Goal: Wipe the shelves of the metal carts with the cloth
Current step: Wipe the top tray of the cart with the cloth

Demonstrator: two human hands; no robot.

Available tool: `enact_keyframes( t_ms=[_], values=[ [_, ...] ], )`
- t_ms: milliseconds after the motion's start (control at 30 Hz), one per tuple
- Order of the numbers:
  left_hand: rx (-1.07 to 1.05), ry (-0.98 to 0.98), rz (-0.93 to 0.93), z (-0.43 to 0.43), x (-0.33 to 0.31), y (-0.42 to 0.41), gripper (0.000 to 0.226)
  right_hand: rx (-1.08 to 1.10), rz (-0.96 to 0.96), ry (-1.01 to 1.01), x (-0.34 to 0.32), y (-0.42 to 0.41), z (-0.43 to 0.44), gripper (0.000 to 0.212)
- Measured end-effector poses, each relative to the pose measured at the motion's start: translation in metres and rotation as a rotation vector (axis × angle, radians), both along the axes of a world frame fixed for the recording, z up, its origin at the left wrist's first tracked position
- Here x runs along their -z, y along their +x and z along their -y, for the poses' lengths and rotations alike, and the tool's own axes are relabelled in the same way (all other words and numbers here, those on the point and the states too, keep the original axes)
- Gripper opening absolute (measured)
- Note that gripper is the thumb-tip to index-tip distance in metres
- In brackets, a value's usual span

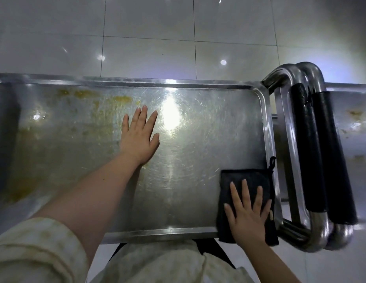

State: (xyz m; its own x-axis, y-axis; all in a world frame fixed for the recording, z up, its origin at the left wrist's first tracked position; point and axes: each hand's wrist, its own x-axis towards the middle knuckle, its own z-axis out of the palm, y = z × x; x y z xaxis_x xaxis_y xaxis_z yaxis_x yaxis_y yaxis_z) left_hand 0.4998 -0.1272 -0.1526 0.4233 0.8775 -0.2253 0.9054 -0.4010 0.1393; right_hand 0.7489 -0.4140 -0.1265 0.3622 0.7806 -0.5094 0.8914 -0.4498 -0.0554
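**Cloth parked in the near right corner, stains waiting on the left**

The dark cloth (243, 176) lies folded in the near right corner of the top shelf (198, 160), its near edge hanging over the front lip. My right hand (247, 219) presses it flat, fingers straight and spread, curled round nothing. My left hand (139, 137) lies open, palm down, on bare metal near the shelf's middle, holding nothing.

The risks, as I judge them:
- The cloth is only pressed and is part-way off the lip, so a pull toward me could drag it to the floor.
- Its hanging loop (272, 163) sits at the right rim just beside the handles (312, 152), and a sweep along that edge might snag it.
- The yellow stains (92, 103) look dried on, so a light pass may smear them.
- My leaning left hand could shove the cart, though I cannot see its wheels.

A raised rim (265, 123) bounds the far, right and near sides, with rounded corners. Open steel runs left from the cloth, but my left hand sits in the path to the stains. A second cart (353, 129), also marked, stands beyond the handles.
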Motion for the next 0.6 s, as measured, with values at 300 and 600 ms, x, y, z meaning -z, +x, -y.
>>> enact_keyframes(
  t_ms=[300,600],
  values=[
    [-0.006,0.013,0.043,0.0,-0.001,0.002,0.063,0.073,0.122,0.105,0.004,0.06,-0.186,0.057],
    [-0.018,-0.017,0.089,0.013,-0.017,-0.005,0.06,-0.035,0.06,0.145,0.006,0.007,-0.086,0.058]
  ],
)
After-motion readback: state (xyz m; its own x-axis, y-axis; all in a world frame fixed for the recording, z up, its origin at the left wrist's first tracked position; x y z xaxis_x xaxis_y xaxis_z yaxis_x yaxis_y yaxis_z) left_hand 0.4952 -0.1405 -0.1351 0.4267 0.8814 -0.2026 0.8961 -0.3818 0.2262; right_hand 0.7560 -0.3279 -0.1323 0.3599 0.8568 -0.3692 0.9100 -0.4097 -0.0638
